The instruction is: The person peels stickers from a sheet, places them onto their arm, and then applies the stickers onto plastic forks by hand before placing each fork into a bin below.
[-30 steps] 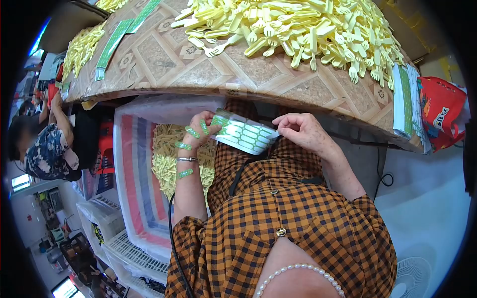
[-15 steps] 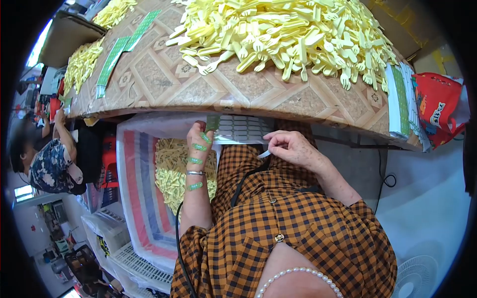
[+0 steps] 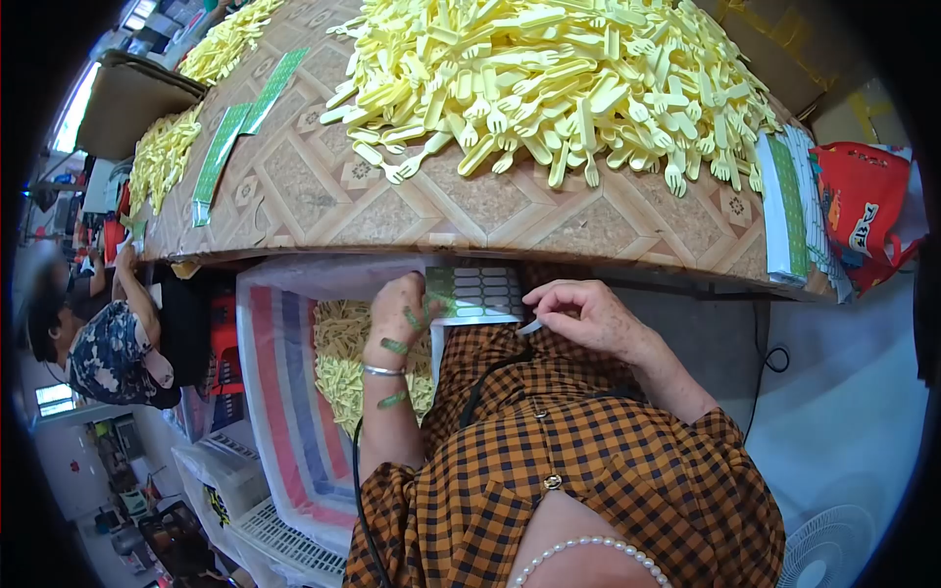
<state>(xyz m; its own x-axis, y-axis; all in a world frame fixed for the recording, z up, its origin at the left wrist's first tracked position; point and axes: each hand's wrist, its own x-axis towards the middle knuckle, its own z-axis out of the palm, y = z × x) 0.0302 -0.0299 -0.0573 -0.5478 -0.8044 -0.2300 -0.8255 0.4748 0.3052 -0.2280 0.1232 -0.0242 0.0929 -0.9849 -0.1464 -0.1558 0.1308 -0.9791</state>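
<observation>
1. Right hand [image 3: 586, 314] pinching a pale strip [image 3: 529, 327] over the lap; slow, shallow pull suits it.
2. Left hand [image 3: 398, 316] gripping the label sheet [image 3: 482, 292] by its left end; a taut hold helps.
3. Beyond, yellow forks [image 3: 588, 93] heaped on the table [image 3: 392, 220].

Between the fingers [image 3: 561, 291], a sheet [image 3: 482, 294] is showing green around greyish shapes. Beyond them, yellow forks [image 3: 559, 88] are covering a brown, beige-latticed tablecloth [image 3: 431, 211]; below, orange clothes [image 3: 598, 441] are displaying black checks.

Pale bluish floor [image 3: 833, 392] beside a table [image 3: 470, 220] with wood-patterned covering.
</observation>
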